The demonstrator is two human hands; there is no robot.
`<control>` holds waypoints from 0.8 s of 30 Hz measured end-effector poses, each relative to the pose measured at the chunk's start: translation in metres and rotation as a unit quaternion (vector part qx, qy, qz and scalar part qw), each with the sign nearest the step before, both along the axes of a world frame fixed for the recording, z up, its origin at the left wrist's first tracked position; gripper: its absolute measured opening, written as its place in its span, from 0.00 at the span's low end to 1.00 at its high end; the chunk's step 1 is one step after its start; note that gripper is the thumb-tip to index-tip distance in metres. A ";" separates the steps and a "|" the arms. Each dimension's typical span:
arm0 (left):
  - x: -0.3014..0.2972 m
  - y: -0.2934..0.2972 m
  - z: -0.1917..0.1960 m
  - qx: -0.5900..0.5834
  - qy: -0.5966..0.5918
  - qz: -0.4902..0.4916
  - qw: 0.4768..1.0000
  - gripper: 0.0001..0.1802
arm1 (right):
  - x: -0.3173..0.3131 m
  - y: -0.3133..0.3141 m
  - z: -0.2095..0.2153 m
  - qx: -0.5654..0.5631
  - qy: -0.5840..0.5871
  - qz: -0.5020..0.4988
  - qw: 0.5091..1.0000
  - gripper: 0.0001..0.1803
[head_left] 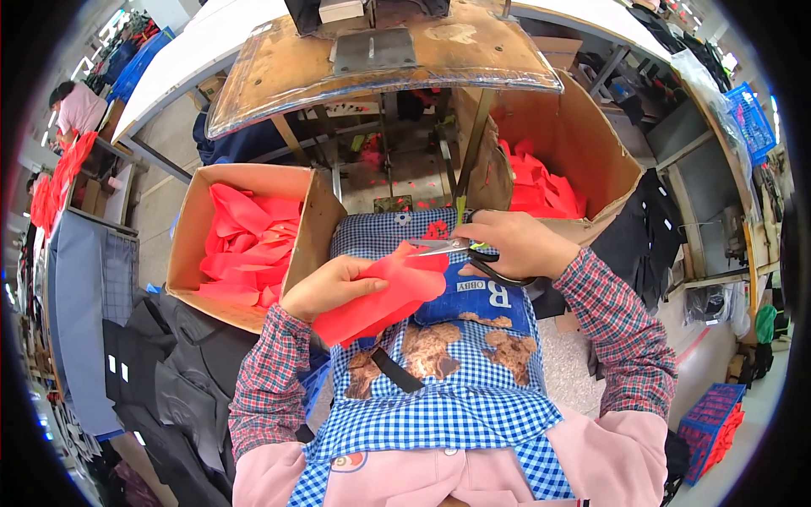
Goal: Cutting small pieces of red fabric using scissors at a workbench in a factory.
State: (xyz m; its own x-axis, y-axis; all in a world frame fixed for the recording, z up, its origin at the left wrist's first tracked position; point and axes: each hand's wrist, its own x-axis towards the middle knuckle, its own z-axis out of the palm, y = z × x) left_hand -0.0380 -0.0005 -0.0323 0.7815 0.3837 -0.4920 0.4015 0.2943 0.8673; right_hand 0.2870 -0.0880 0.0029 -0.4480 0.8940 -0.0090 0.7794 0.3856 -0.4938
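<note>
Red piece (380,296): sits above the checked apron (456,418), top edge at the scissors (452,246).
Left hand (334,287): pinches the red piece.
Right hand (511,241): grasps the scissors.
Boxes: 2 cardboard, left box (319,224) and right box (596,127), hold red pieces.
Surface: worn wooden tabletop (473,63) stands ahead.
Room: dark cloth (182,380) lies left, blue crate (710,414) right; 1 person (82,110) bends far left.
</note>
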 end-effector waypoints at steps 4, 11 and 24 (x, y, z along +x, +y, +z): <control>0.005 -0.004 0.003 0.055 -0.008 -0.022 0.998 0.15 | 0.002 0.006 0.005 -0.007 -0.010 0.064 0.998 0.28; 0.006 -0.003 0.000 0.119 -0.026 -0.051 0.991 0.14 | 0.002 0.009 0.011 -0.058 -0.021 0.094 0.994 0.28; 0.009 -0.006 -0.004 0.152 -0.017 -0.064 0.986 0.16 | 0.003 0.004 0.006 -0.115 -0.010 0.119 0.986 0.24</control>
State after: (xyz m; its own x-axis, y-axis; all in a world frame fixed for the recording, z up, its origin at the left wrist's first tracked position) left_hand -0.0289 -0.0062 -0.0361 0.8476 0.4056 -0.3422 0.3873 -0.0321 0.9214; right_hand 0.2905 -0.0844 0.0090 -0.6431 0.7365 -0.2098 0.6902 0.4387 -0.5755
